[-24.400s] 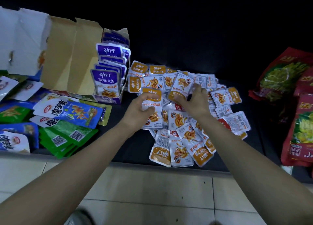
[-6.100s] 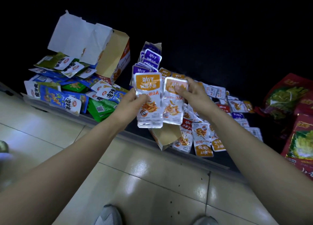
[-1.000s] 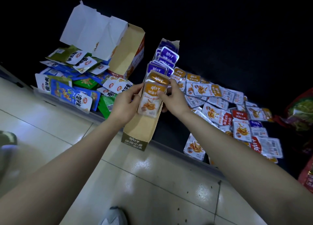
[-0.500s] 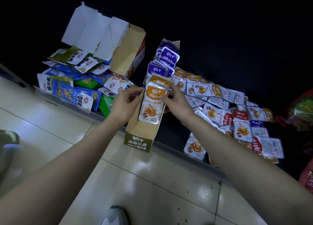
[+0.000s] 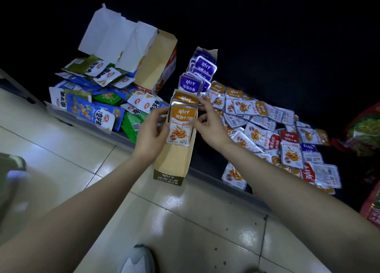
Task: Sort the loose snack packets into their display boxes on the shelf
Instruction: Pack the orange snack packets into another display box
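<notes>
Before purple packets (image 5: 190,84), left hand (image 5: 151,134) and right hand (image 5: 209,126) grip orange packets (image 5: 180,128) (box (image 5: 172,161) beneath).

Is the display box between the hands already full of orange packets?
No: the orange packets stand only at the far end of the display box, whose near half shows bare cardboard.

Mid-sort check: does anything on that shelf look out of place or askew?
Yes. The narrow display box sticks out past the shelf edge over the floor tiles, while the left hand and right hand grip orange packets in it. Also, red packets and a purple one lie mixed into the loose orange pile.
</notes>
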The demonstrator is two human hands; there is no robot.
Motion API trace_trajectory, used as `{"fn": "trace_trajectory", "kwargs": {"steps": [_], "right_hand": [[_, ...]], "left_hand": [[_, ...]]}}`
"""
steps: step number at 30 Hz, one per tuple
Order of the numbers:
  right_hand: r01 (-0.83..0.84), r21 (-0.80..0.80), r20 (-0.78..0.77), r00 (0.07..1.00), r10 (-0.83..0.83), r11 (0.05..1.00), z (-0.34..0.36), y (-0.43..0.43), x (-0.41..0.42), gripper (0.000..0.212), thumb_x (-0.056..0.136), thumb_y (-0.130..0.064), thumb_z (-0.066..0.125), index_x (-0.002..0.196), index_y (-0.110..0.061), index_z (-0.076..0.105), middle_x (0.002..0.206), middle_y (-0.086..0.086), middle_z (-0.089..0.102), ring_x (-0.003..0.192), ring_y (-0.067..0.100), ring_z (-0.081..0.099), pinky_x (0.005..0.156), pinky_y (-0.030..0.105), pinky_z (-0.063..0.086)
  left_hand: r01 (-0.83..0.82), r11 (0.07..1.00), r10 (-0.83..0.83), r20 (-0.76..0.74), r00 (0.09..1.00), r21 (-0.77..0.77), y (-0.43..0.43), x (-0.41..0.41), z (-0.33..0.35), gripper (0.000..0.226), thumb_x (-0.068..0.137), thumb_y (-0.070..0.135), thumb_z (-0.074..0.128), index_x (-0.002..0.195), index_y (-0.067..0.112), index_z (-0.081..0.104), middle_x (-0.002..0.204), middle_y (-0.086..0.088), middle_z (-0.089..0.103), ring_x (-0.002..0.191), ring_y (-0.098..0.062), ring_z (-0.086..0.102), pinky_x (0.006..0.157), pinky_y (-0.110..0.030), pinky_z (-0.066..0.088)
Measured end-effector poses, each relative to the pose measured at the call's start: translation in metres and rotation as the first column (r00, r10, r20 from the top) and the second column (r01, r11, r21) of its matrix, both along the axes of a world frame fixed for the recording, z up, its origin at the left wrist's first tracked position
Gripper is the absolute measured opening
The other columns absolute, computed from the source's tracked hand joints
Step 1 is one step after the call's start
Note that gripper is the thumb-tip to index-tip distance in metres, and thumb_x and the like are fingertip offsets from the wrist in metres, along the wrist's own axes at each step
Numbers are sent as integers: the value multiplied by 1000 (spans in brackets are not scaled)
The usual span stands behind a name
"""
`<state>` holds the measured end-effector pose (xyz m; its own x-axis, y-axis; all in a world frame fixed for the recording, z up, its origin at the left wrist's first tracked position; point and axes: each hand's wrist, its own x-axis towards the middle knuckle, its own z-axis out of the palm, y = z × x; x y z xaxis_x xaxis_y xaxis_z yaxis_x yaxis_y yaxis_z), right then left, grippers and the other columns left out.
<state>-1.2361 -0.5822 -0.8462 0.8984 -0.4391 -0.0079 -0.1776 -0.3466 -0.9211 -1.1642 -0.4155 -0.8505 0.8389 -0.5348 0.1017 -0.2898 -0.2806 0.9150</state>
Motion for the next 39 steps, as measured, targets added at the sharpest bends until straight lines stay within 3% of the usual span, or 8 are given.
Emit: {"fn": "trace_trajectory", "kwargs": {"steps": [14, 18, 22, 26, 29, 32, 35, 39], "right_hand": [[-69, -20, -42, 997, 68, 997, -5, 3, -10, 65, 94, -28, 62, 149, -20, 27, 130, 3, 53, 81, 7, 59, 74, 21, 52], [-69, 11, -72, 995, 70, 998, 0, 1, -10, 64, 94, -33, 62, 147, -18, 29, 129, 3, 52, 91, 17, 61, 81, 33, 54], [-1, 43, -103, 995, 6, 999, 11, -15, -19, 54, 96, -36, 56, 144, -20, 37, 126, -3, 49, 100, 15, 60, 83, 31, 53], [179, 106, -96, 981, -169, 978, 18, -59, -47, 20, 100, -19, 51, 118, -14, 58, 102, 6, 63, 76, 9, 63, 65, 28, 52], [274, -24, -174, 946, -274, 961, 16, -93, -90, 15, 98, -8, 50, 96, -18, 61, 90, 9, 66, 67, 11, 62, 63, 30, 48], [225, -210, -477, 826, -301, 951, 0, -107, -139, 10, 93, -14, 59, 102, -17, 61, 98, 7, 65, 84, 20, 62, 69, 29, 47], [84, -316, -603, 751, -269, 945, -19, -99, -179, 58, 83, -29, 75, 132, -18, 46, 125, 10, 49, 108, 24, 52, 80, 28, 43], [-137, -440, -661, 718, -217, 887, -33, -92, -199, 108, 75, -48, 78, 154, -18, 11, 149, 9, 24, 138, 28, 24, 109, 38, 32]], "left_hand": [[40, 993, -47, 63, 997, 112, 11, 0, 3, 39, 97, 20, 55, 135, 21, 46, 131, 4, 47, 113, -7, 52, 84, -22, 48], [-21, 991, 7, 108, 994, 132, 9, 2, 14, 32, 95, 21, 56, 127, 20, 55, 121, 7, 44, 108, -11, 54, 86, -32, 50], [-104, 991, 69, 348, 935, 82, -2, -3, 36, 24, 94, 15, 55, 117, 15, 60, 120, -2, 49, 108, -9, 49, 89, -30, 46], [198, 980, -182, 543, 820, 29, -52, -27, 69, 23, 89, 11, 50, 106, 9, 65, 105, -5, 57, 97, -12, 54, 81, -26, 44], [454, 848, -531, 426, 733, 274, -100, -56, 74, 19, 90, 17, 53, 104, 16, 66, 96, 1, 62, 84, -12, 58, 74, -31, 47], [502, 625, -685, 112, 720, 598, -131, -78, 49, 24, 94, 24, 54, 114, 15, 63, 104, -3, 66, 98, -22, 62, 80, -33, 47], [486, 474, -659, -70, 749, 734, -135, -93, 9, 35, 94, 28, 56, 124, 8, 52, 119, -12, 58, 109, -29, 55, 88, -36, 46], [459, 471, -562, -145, 814, 753, -136, -111, -22, 52, 89, 30, 62, 133, 9, 41, 125, -17, 39, 113, -33, 45, 91, -37, 43]]}}
